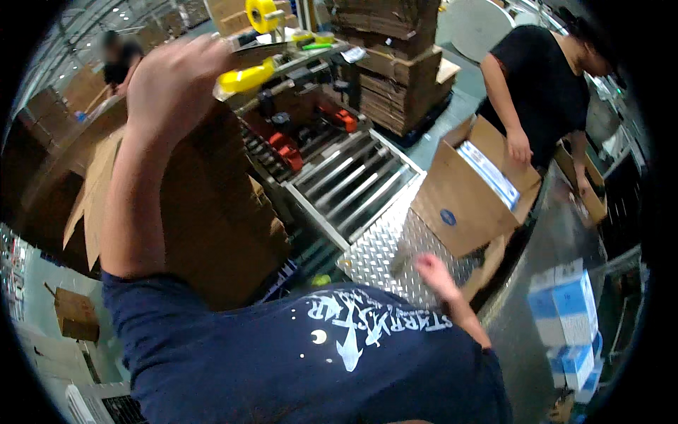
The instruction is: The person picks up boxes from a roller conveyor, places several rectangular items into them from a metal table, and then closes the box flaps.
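Observation:
My left hand point(173, 88) is raised at the upper left, fingers curled closed. What it grips I cannot make out; a thin dark edge extends rightward from it, near a yellow tape piece point(247, 76). Below that arm stands a large brown cardboard carton point(212, 205) with raised flaps. My right hand point(432, 270) hovers low over a metal diamond-plate surface point(378, 258), smeared by motion. Nearest to it is an open, tilted carton point(452, 205) holding a blue-and-white package point(487, 173). A co-worker's hand point(520, 147) rests at that carton's edge.
A roller conveyor point(353, 184) with red-and-black parts lies ahead, beneath a yellow tape roll point(263, 14). Flattened cardboard point(399, 78) is stacked behind. Blue-and-white boxes point(565, 304) sit on the metal table at right. One co-worker point(544, 85) stands at right, another point(123, 63) far left.

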`<state>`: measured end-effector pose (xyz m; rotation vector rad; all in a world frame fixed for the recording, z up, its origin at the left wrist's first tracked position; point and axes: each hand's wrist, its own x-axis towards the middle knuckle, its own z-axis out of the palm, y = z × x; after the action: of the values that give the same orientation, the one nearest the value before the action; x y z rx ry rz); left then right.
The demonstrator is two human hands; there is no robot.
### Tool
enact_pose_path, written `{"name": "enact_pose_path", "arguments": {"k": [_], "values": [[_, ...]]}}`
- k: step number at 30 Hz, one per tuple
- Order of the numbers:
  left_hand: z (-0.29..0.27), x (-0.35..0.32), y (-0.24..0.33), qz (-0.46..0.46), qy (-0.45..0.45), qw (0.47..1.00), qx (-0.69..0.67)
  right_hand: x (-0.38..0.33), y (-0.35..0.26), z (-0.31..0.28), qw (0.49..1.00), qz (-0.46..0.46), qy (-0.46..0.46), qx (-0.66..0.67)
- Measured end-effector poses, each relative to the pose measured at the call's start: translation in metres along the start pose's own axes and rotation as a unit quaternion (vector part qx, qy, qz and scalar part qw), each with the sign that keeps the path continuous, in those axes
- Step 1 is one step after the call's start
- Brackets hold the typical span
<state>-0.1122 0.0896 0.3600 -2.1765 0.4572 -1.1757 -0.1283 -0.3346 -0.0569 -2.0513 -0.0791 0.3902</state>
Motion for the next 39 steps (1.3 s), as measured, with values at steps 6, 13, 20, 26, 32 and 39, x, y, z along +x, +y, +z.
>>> {"name": "enact_pose_path", "arguments": {"k": [6, 13, 20, 26, 32, 39], "values": [[-0.071, 0.099, 0.105, 0.409, 0.149, 0.873, -0.219, -0.010, -0.148, 0.000, 0.972, -0.197, 0.098, -0.082], [0.187, 0.063, 0.094, -0.239, 0.182, 0.696, -0.652, -0.112, -0.190, -0.069, 0.932, -0.081, 0.214, -0.279], [0.262, 0.023, 0.265, -0.362, -0.092, 0.378, -0.847, -0.097, -0.229, -0.041, 0.916, 0.056, -0.015, -0.397], [0.248, 0.023, 0.315, -0.215, -0.133, 0.441, -0.861, -0.089, -0.194, -0.052, 0.984, 0.168, -0.001, -0.062], [0.233, 0.020, 0.278, -0.117, -0.199, 0.557, -0.798, -0.101, -0.223, -0.063, 0.951, 0.090, 0.163, -0.247], [0.203, 0.057, 0.193, 0.283, -0.248, 0.494, -0.784, -0.090, -0.187, -0.109, 0.912, 0.174, 0.319, -0.189]]}}
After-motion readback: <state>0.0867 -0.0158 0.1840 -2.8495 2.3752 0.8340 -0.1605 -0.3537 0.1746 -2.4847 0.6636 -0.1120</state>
